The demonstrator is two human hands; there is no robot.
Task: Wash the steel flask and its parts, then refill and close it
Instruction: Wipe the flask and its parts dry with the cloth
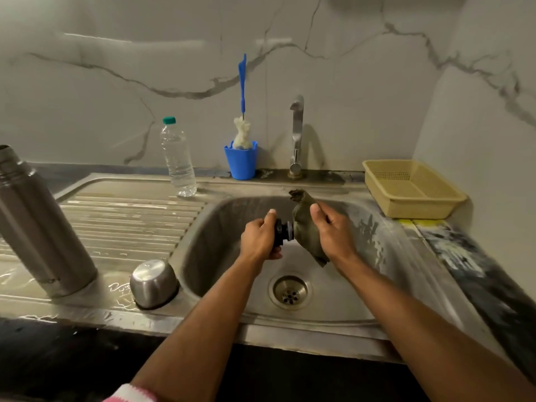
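Note:
Over the sink basin point(220, 256), my left hand point(259, 239) grips the flask's dark stopper point(282, 232), its grey end pointing right. My right hand point(332, 227) holds a green scrub pad point(306, 227) pressed against that end. The open steel flask point(37, 224) stands upright on the draining board at the far left. Its steel cup lid point(153, 282) sits upside down on the board beside the basin's left rim.
A capped plastic water bottle point(177, 158) stands behind the draining board point(124, 221). A blue cup point(240, 161) holds a blue-handled bottle brush point(242, 111). The tap point(296, 134) is behind the basin; no water runs. A beige basket point(406, 187) sits at right. The drain point(290, 292) lies below my hands.

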